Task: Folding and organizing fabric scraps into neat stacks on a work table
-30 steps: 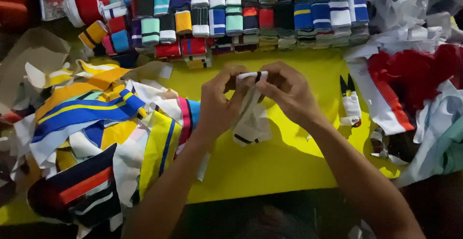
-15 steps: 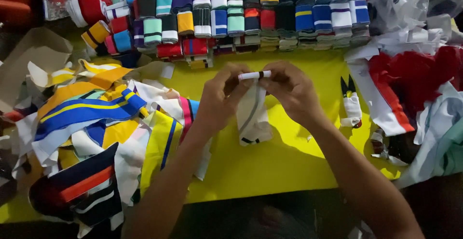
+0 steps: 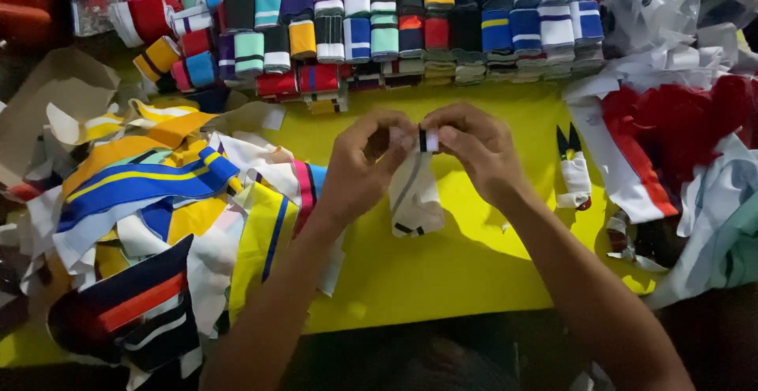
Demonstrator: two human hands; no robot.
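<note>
Head cam is looking down at both hands meeting over the yellow table [image 3: 442, 280]. Left hand [image 3: 363, 166] and right hand [image 3: 478, 150] are both pinching the top edge of a white striped fabric strip [image 3: 414, 194], fingertips pressed tight together on it, with the rest hanging down onto the table. Loose colourful strips [image 3: 158, 202] are piling up on the left, small snips [image 3: 572, 166] are lying just right of the hands, and rolled fabric bundles [image 3: 379, 28] are sitting in rows at the back.
</note>
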